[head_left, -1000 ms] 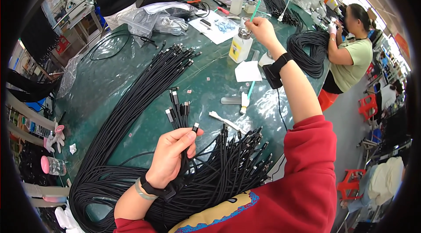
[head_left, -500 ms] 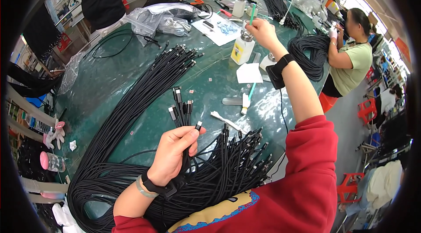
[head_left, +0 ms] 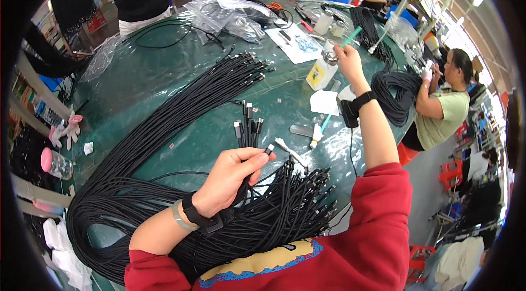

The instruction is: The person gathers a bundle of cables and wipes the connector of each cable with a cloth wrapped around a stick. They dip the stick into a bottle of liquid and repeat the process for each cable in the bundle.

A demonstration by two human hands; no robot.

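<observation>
Green is the one stick (head_left: 351, 37) the right hand (head_left: 350, 64) clamps; left hand (head_left: 226, 178) pinches one plug (head_left: 269, 149).

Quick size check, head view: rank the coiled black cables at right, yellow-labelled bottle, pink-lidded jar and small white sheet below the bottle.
1. Coiled black cables
2. Yellow-labelled bottle
3. Pink-lidded jar and small white sheet: too alike to rank

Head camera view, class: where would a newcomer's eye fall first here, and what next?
Most likely the black cables, sweeping down the left side of the green tabletop and curling back toward bottom centre. Next, near the centre, the left hand pinches a cable connector; at upper right, the right hand holds a green stick beside a metal-topped white bottle.
</observation>
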